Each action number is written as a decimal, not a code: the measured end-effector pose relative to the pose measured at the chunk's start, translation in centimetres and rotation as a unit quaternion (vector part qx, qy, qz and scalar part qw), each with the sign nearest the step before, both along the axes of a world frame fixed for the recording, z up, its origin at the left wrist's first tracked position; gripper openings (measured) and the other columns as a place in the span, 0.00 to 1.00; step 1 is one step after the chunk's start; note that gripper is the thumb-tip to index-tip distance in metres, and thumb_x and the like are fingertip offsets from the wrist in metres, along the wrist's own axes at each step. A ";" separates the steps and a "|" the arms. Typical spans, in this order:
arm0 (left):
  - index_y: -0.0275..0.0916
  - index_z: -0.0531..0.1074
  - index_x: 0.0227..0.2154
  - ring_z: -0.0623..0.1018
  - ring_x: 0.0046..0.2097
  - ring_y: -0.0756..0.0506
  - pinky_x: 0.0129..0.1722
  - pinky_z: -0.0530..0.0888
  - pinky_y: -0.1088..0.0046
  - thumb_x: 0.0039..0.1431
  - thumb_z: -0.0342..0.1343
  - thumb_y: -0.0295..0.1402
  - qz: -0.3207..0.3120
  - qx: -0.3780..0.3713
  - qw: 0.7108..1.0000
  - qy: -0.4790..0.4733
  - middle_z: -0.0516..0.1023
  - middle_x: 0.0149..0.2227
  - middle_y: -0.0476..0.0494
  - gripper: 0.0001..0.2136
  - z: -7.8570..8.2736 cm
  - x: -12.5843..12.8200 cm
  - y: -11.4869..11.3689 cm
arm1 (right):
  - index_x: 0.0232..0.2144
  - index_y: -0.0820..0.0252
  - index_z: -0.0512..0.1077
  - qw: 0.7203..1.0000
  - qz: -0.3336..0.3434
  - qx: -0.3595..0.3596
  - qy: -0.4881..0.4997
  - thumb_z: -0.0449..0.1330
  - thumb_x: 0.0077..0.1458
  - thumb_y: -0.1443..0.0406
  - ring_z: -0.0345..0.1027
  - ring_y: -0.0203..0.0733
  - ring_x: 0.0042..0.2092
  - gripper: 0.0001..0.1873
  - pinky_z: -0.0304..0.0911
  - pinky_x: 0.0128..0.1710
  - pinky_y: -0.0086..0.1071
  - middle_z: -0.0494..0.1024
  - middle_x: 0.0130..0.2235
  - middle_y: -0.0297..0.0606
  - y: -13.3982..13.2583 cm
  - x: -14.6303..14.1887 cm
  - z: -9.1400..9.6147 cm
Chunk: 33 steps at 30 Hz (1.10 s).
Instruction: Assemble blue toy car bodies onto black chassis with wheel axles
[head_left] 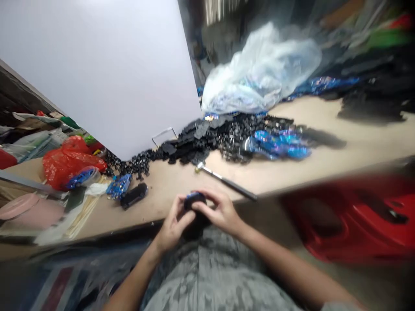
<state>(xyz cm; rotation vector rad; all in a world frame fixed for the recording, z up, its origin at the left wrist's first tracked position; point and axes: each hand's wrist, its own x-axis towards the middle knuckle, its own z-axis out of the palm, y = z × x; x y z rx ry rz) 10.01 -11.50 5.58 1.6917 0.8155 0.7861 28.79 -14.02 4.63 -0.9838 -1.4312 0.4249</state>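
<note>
At the table's front edge, a small black and blue toy car [194, 199] is held in both of my hands, its lower part hidden by fingers. My left hand [177, 219] grips one side with its fingers curled. From the other side my right hand [220, 211] pinches it, thumb across the near face. Just beyond my hands lies a screwdriver-like tool [228, 183] with a dark handle and shiny tip. To the left, a black toy car [134, 195] rests beside a shiny blue toy car body [119, 186].
Heaps of small black parts [194, 140] spread along the table [162, 177]. Shiny blue pieces [279, 144] lie at right, before a white plastic bag [259, 73]. A large white panel [106, 65] stands behind. A red bag [71, 160] is left; a red stool [356, 216] is right.
</note>
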 end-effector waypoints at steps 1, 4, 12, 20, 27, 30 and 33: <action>0.50 0.71 0.52 0.82 0.54 0.38 0.51 0.83 0.62 0.66 0.58 0.45 0.007 -0.051 0.998 -0.035 0.82 0.49 0.45 0.15 -0.2 0.3 -0.2 | 0.54 0.48 0.74 0.999 -0.023 0.031 -0.008 0.63 0.62 0.59 0.80 0.54 0.42 0.17 0.81 0.39 0.41 0.82 0.43 0.43 0.0 -0.1 -0.1; 0.50 0.73 0.57 0.80 0.58 0.37 0.58 0.79 0.58 0.64 0.61 0.43 0.110 -0.236 0.956 -0.133 0.82 0.53 0.43 0.19 -1.2 1.4 0.1 | 0.65 0.47 0.66 0.987 -0.062 0.134 -0.066 0.59 0.64 0.58 0.80 0.60 0.48 0.28 0.83 0.41 0.46 0.80 0.50 0.51 0.4 -0.1 -1.1; 0.37 0.73 0.62 0.74 0.65 0.34 0.69 0.66 0.55 0.67 0.56 0.49 0.093 -0.409 0.832 -0.363 0.81 0.57 0.33 0.28 -0.9 2.7 1.9 | 0.72 0.59 0.56 0.886 -0.093 0.259 -0.373 0.56 0.66 0.50 0.68 0.62 0.65 0.39 0.77 0.54 0.48 0.69 0.66 0.55 1.2 -0.3 -3.7; 0.35 0.78 0.55 0.76 0.63 0.42 0.70 0.64 0.67 0.71 0.53 0.44 0.141 -0.369 0.808 -0.437 0.83 0.53 0.38 0.20 4.9 3.8 -3.1 | 0.74 0.54 0.47 0.961 -0.001 0.136 -0.241 0.53 0.69 0.63 0.44 0.61 0.76 0.36 0.60 0.68 0.60 0.44 0.77 0.49 -3.2 -2.8 0.4; 0.39 0.82 0.43 0.78 0.60 0.41 0.65 0.70 0.67 0.54 0.72 0.40 0.196 -0.223 0.815 -0.498 0.84 0.51 0.44 0.16 4.4 3.7 -4.3 | 0.72 0.49 0.55 0.979 0.018 0.111 -0.169 0.54 0.69 0.60 0.56 0.57 0.71 0.32 0.62 0.67 0.57 0.59 0.70 0.49 -3.8 -4.0 1.4; 0.40 0.82 0.46 0.75 0.64 0.39 0.66 0.69 0.65 0.53 0.72 0.43 0.203 -0.212 0.822 -0.487 0.82 0.55 0.43 0.19 4.0 3.4 -4.3 | 0.68 0.48 0.64 0.984 0.004 0.102 -0.147 0.55 0.69 0.62 0.66 0.52 0.62 0.27 0.69 0.61 0.50 0.68 0.62 0.48 -3.2 -3.9 1.9; 0.44 0.81 0.50 0.70 0.68 0.39 0.67 0.67 0.66 0.54 0.72 0.43 0.215 -0.206 0.829 -0.474 0.79 0.59 0.45 0.21 3.6 3.2 -4.1 | 0.66 0.49 0.67 0.985 0.006 0.081 -0.151 0.59 0.67 0.64 0.71 0.48 0.56 0.27 0.72 0.56 0.43 0.74 0.56 0.46 -2.4 -3.5 2.6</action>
